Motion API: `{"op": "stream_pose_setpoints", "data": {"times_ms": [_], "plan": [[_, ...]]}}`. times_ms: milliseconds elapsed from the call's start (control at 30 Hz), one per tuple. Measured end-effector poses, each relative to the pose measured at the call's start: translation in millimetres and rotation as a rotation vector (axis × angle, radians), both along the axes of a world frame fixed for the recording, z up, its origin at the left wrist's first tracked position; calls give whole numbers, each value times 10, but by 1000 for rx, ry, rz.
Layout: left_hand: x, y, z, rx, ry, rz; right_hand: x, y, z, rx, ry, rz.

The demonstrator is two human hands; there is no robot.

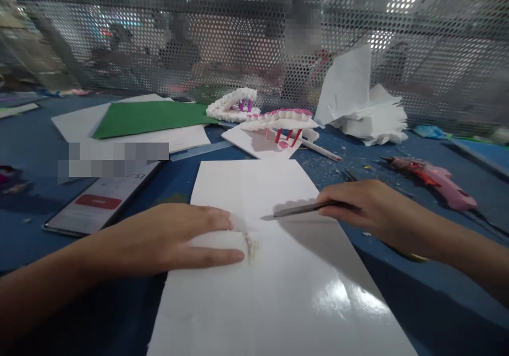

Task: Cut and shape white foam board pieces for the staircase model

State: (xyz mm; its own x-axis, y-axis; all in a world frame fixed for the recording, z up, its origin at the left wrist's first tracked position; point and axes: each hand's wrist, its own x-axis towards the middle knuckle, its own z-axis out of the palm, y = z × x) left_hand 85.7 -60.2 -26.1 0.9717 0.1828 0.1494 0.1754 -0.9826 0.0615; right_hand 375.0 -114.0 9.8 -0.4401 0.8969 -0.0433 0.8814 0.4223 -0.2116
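A white board [286, 282] lies before me on the blue table, its near part catching bright glare. My left hand [170, 239] rests flat on its left side, fingers stretched out and thumb apart from them. Just beyond those fingertips is a rough yellowish-brown mark [253, 247] on the white surface. From the right, my right hand [358, 202] grips a slim dark craft knife [302, 208]. The blade points left, over the middle of the board. Whether its tip touches the surface I cannot tell. A shadow falls beneath the knife and hand.
Behind the board stand white models [278, 117] with pink and purple posts. A phone [107, 197] lies left, near green sheet [155, 117] and white sheets. Crumpled white paper [369, 112] stands at the back right; a pink glue gun [437, 181] lies right. Perforated metal mesh [238, 43] rises behind.
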Motion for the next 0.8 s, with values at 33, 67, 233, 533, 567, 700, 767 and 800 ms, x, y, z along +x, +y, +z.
{"op": "stream_pose_setpoints", "data": {"times_ms": [33, 67, 233, 533, 567, 700, 767, 800], "plan": [[3, -17, 3, -11, 18, 66, 4, -2, -8, 10, 26, -27], [2, -28, 3, -11, 38, 108, 7, -3, -18, 30, 45, -54], [-71, -16, -55, 161, -25, -65, 21, 4, -85, 185, -18, -74], [-35, -21, -99, 75, 10, 48, 58, -50, -104, 296, -74, 70], [-31, -17, -92, 99, 10, 2, 51, -62, -101, 298, -86, 83], [-47, 2, -84, 155, -11, -60, 16, -104, -94, 340, -83, 89], [-65, 4, -100, 123, -22, -46, 3, -120, -93, 370, -101, 110], [-74, 4, -113, 103, -29, -39, -2, -127, -92, 385, -122, 126]]}}
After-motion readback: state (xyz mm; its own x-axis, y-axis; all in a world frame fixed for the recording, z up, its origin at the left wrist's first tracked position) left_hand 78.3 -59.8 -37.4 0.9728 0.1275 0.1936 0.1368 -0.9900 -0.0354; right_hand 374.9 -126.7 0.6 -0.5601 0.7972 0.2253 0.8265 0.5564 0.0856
